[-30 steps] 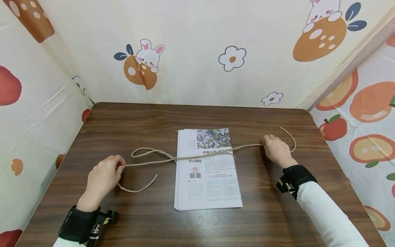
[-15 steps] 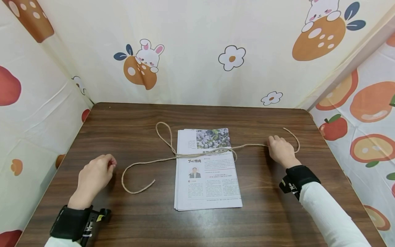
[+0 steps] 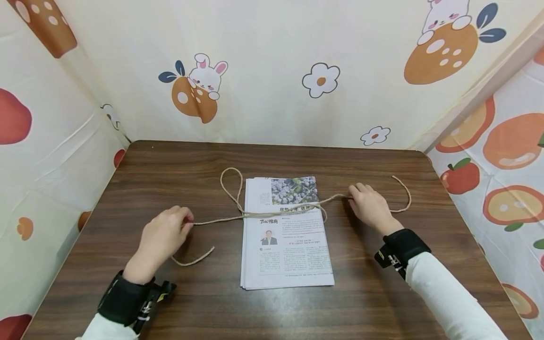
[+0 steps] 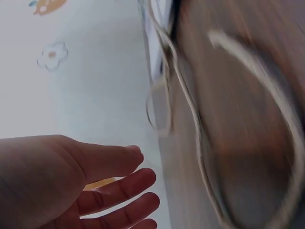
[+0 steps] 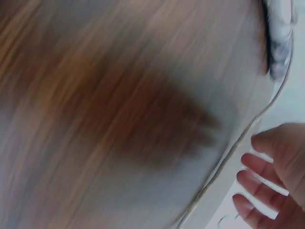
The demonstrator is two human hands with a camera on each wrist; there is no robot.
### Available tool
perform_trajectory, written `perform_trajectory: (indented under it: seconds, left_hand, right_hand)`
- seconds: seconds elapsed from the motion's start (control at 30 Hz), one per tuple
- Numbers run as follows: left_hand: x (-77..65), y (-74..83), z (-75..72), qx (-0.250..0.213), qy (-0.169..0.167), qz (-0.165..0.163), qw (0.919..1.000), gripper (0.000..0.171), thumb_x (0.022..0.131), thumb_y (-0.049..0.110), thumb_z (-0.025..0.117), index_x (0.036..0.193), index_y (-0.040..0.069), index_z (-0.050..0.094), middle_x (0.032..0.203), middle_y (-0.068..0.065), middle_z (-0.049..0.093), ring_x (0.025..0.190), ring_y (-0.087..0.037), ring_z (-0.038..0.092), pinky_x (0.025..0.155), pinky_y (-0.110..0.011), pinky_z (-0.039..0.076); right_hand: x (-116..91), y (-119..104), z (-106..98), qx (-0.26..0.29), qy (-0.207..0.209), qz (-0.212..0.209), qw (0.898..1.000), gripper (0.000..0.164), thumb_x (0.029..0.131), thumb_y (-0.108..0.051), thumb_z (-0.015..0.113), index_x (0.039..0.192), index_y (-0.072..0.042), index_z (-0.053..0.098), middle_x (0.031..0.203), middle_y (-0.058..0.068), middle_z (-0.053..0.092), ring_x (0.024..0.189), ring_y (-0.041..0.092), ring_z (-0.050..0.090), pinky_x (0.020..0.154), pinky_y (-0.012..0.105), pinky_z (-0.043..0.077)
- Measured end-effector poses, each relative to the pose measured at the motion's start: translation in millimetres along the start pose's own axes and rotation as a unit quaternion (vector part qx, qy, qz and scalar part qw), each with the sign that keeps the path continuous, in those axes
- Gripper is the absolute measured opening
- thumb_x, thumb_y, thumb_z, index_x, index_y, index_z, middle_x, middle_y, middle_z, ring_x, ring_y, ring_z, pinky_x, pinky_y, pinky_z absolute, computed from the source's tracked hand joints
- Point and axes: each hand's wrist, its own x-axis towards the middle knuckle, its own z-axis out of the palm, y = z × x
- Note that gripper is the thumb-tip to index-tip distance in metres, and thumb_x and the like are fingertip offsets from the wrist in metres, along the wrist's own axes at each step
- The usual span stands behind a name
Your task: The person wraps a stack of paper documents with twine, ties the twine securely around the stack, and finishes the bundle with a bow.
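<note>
A pale printed backdrop (image 3: 263, 28) rises beyond the newspaper stack, carrying rabbits, flowers and large orange shapes. The brown wood-grain table (image 3: 289, 314) spreads out under and all around the stack. The newspaper stack (image 3: 286, 236) itself lies flat on the table, its short edges facing toward and away from the person. A white right sleeve (image 3: 450, 293) reaches in from the near right of the stack; less of the left sleeve (image 3: 108, 329) shows, to its near left.

The left hand (image 3: 165, 236) is left of the stack, near the rope, thumb and loosely bent fingers apart; its wrist view shows it holding nothing. The right hand (image 3: 369, 205) is to the right of the stack, level with its upper half. Its fingers are also spread and slightly bent, with no grip on the rope running just beside them; whether they touch it, I can't tell. Each wrist wears a black strap, the right strap (image 3: 405, 245) farther from the stack's near edge than the left strap (image 3: 125, 297).

The tan rope (image 3: 272, 215) lies across the upper half of the stack, its strands crossing there and running out to both sides. A loop (image 3: 223, 182) stands off the stack's upper left. The left rope end (image 3: 197, 260) curls back toward the stack, while the right rope end (image 3: 408, 191) curves outward beyond the right hand. Smallest is a printed portrait (image 3: 268, 238) on the stack's left half, below the rope.
</note>
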Motion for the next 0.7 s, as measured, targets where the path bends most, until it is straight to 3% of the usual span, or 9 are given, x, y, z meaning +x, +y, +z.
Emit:
perform_trajectory:
  seconds: [0.17, 0.3, 0.5, 0.7]
  left_hand:
    - [15.9, 27.4, 12.1, -0.009, -0.013, 0.024, 0.9996, 0.01, 0.077, 0.01, 0.071, 0.083, 0.011, 0.064, 0.08, -0.003, 0.06, 0.075, -0.024, 0.059, 0.059, -0.04, 0.048]
    - [27.6, 43.6, 25.4, -0.005, -0.03, 0.042, 0.9986, 0.011, 0.077, 0.01, 0.071, 0.085, 0.01, 0.064, 0.082, -0.004, 0.061, 0.078, -0.025, 0.059, 0.061, -0.039, 0.049]
    - [39.4, 56.1, 45.6, 0.02, -0.055, 0.057, 0.9967, 0.015, 0.076, 0.012, 0.073, 0.088, 0.009, 0.065, 0.083, -0.005, 0.06, 0.078, -0.026, 0.058, 0.06, -0.038, 0.049]
    - [44.4, 60.9, 53.9, 0.041, -0.048, 0.069, 0.9956, 0.015, 0.074, 0.012, 0.075, 0.086, 0.009, 0.066, 0.079, -0.006, 0.06, 0.071, -0.025, 0.057, 0.056, -0.037, 0.048]
  right_hand:
    - [12.1, -21.8, 4.3, 0.02, 0.025, -0.064, 0.997, 0.019, 0.075, -0.003, 0.068, 0.09, -0.003, 0.055, 0.084, 0.012, 0.055, 0.075, 0.032, 0.053, 0.059, 0.042, 0.045]
    - [17.6, -37.3, 5.6, 0.023, 0.01, -0.095, 0.995, 0.016, 0.078, -0.005, 0.067, 0.091, -0.005, 0.057, 0.087, 0.011, 0.056, 0.078, 0.029, 0.054, 0.062, 0.039, 0.046]
    - [19.1, -47.1, 8.3, 0.023, -0.004, -0.097, 0.995, 0.008, 0.082, -0.006, 0.066, 0.088, -0.009, 0.06, 0.085, 0.006, 0.058, 0.078, 0.025, 0.055, 0.063, 0.035, 0.046]
    - [17.4, -49.0, 9.0, 0.032, 0.0, -0.092, 0.995, 0.008, 0.082, -0.009, 0.067, 0.084, -0.011, 0.059, 0.081, 0.004, 0.057, 0.072, 0.022, 0.052, 0.06, 0.032, 0.044]
